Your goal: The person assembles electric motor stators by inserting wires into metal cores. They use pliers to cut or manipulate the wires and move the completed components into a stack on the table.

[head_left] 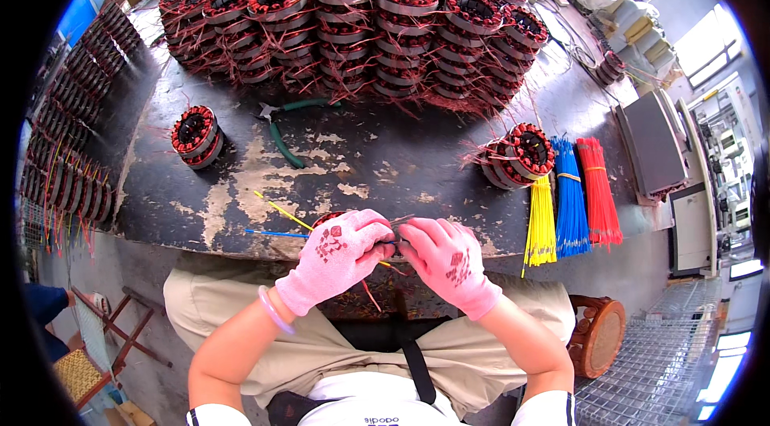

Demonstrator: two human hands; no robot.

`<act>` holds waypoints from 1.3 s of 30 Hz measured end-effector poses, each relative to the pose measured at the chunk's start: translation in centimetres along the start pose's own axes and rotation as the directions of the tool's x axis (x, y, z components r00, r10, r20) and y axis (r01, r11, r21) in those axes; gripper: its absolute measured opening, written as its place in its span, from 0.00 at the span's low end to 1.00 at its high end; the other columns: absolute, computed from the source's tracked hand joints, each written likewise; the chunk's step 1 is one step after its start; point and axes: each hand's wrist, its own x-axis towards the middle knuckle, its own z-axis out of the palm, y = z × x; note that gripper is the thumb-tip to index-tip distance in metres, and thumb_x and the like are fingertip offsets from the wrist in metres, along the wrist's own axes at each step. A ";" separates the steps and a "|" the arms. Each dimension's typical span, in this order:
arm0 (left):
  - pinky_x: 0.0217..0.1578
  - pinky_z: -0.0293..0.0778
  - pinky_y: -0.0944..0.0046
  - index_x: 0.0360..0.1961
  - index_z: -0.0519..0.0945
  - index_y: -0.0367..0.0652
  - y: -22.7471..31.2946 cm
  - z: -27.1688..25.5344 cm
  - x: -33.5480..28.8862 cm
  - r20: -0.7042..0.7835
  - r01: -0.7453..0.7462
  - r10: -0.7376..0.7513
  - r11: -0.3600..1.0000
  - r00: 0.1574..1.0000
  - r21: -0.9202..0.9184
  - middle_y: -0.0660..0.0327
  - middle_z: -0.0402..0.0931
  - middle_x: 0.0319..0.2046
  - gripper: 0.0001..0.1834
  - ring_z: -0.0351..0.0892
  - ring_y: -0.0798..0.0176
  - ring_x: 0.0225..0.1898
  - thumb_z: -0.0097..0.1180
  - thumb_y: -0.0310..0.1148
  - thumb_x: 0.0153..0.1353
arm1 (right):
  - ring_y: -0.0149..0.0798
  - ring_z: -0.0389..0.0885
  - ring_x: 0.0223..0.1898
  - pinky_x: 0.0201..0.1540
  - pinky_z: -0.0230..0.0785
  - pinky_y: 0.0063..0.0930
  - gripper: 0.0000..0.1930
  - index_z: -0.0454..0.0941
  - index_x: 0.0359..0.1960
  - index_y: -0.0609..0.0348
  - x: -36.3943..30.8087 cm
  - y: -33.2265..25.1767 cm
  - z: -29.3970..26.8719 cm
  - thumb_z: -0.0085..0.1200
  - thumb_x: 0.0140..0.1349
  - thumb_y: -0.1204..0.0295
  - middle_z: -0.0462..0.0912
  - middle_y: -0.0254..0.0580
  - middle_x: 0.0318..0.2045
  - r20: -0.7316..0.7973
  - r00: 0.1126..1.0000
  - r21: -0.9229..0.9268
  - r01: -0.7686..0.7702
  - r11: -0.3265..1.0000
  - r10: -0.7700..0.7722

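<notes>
Both my hands wear pink gloves and meet at the table's front edge. My left hand (341, 248) is closed with thumb and fingers pinched on thin wires. A yellow lead (282, 209) and a blue lead (273, 233) stick out to its left, and a red lead (370, 296) hangs below. My right hand (449, 261) is closed too, its fingertips pinching thin dark wire ends (399, 222) against the left fingertips. Behind the left hand shows the red top of a motor stator (327, 218), mostly hidden. The exact joint between the fingers is covered.
Stacked stators (345, 41) with red windings fill the table's (385, 145) back. Two small stator groups stand left (197, 137) and right (521, 155). Green-handled cutters (281, 133) lie between. Yellow (541, 217), blue (569, 197) and red (599, 193) lead bundles lie right. More stators (72, 181) line the left.
</notes>
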 end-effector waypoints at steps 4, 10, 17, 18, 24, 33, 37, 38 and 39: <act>0.41 0.78 0.53 0.36 0.81 0.43 -0.1 -0.1 0.0 0.007 -0.014 0.014 1.000 1.000 0.004 0.59 0.81 0.39 0.09 0.82 0.50 0.39 0.65 0.25 0.53 | 0.25 0.76 0.32 0.35 0.69 0.23 0.07 0.79 0.42 0.58 0.8 0.0 -0.9 0.54 0.69 0.69 0.80 0.33 0.29 0.551 0.767 0.574 -0.634 0.518 0.328; 0.40 0.78 0.55 0.35 0.81 0.44 0.2 0.3 -0.2 0.034 -0.085 0.085 0.996 0.996 -0.025 0.60 0.82 0.38 0.08 0.83 0.51 0.39 0.65 0.26 0.53 | 0.20 0.71 0.30 0.32 0.63 0.17 0.11 0.78 0.40 0.61 -0.6 0.6 -2.1 0.54 0.72 0.65 0.79 0.26 0.30 0.657 0.689 0.579 -0.721 0.381 0.305; 0.41 0.79 0.55 0.34 0.81 0.43 -0.3 -0.7 -0.3 0.022 -0.014 0.014 1.000 1.000 0.004 0.60 0.82 0.37 0.07 0.83 0.52 0.40 0.64 0.25 0.53 | 0.43 0.82 0.30 0.35 0.74 0.36 0.12 0.81 0.30 0.58 -4.5 0.7 -4.5 0.66 0.61 0.62 0.83 0.42 0.27 0.395 0.835 0.060 -0.439 0.897 0.382; 0.42 0.79 0.55 0.34 0.81 0.43 -0.3 -0.7 -0.3 0.017 -0.017 0.017 1.000 1.000 0.011 0.60 0.82 0.37 0.07 0.83 0.52 0.40 0.64 0.25 0.53 | 0.49 0.84 0.32 0.36 0.75 0.41 0.14 0.81 0.30 0.55 -4.5 0.4 -4.0 0.67 0.60 0.58 0.83 0.42 0.28 0.435 0.845 -0.039 -0.328 0.944 0.312; 0.43 0.79 0.55 0.36 0.82 0.42 -0.1 -0.9 -0.1 0.040 0.007 -0.007 1.000 0.999 0.016 0.59 0.82 0.38 0.08 0.83 0.51 0.41 0.64 0.25 0.54 | 0.36 0.81 0.41 0.42 0.74 0.34 0.16 0.77 0.44 0.49 -0.3 -0.4 -0.5 0.65 0.55 0.62 0.78 0.30 0.39 0.061 0.997 -0.194 0.066 0.979 -0.055; 0.43 0.79 0.55 0.36 0.82 0.42 -0.4 -0.9 -0.2 0.051 -0.032 0.031 0.999 0.998 0.014 0.59 0.83 0.40 0.09 0.83 0.51 0.41 0.65 0.26 0.52 | 0.22 0.73 0.27 0.31 0.68 0.24 0.12 0.80 0.39 0.58 1.2 -0.1 -0.4 0.51 0.72 0.62 0.81 0.32 0.25 0.737 0.589 0.602 -0.795 0.075 0.332; 0.42 0.79 0.54 0.36 0.82 0.42 -0.4 -0.7 -0.3 0.036 -0.019 0.019 1.000 0.999 0.005 0.59 0.82 0.39 0.09 0.83 0.51 0.41 0.65 0.26 0.52 | 0.31 0.80 0.29 0.33 0.73 0.27 0.12 0.81 0.40 0.55 0.0 -0.2 -1.2 0.65 0.61 0.63 0.82 0.33 0.31 0.219 0.916 0.350 -0.395 0.849 0.336; 0.42 0.79 0.54 0.36 0.82 0.42 -0.4 -0.7 -0.3 0.036 -0.011 0.010 1.000 0.999 0.007 0.59 0.82 0.39 0.09 0.83 0.51 0.41 0.65 0.26 0.52 | 0.32 0.81 0.30 0.34 0.74 0.27 0.13 0.82 0.41 0.54 -0.2 -0.4 -1.4 0.69 0.58 0.63 0.83 0.33 0.33 0.001 0.983 0.150 -0.183 0.972 0.185; 0.42 0.79 0.54 0.36 0.82 0.42 -0.4 -0.6 -0.3 0.029 -0.006 0.006 1.000 1.000 0.006 0.59 0.82 0.39 0.09 0.83 0.51 0.41 0.65 0.26 0.52 | 0.40 0.83 0.33 0.36 0.76 0.33 0.18 0.82 0.42 0.51 -0.1 -0.7 -1.3 0.73 0.49 0.65 0.83 0.36 0.37 -0.123 0.992 -0.043 -0.034 0.998 0.028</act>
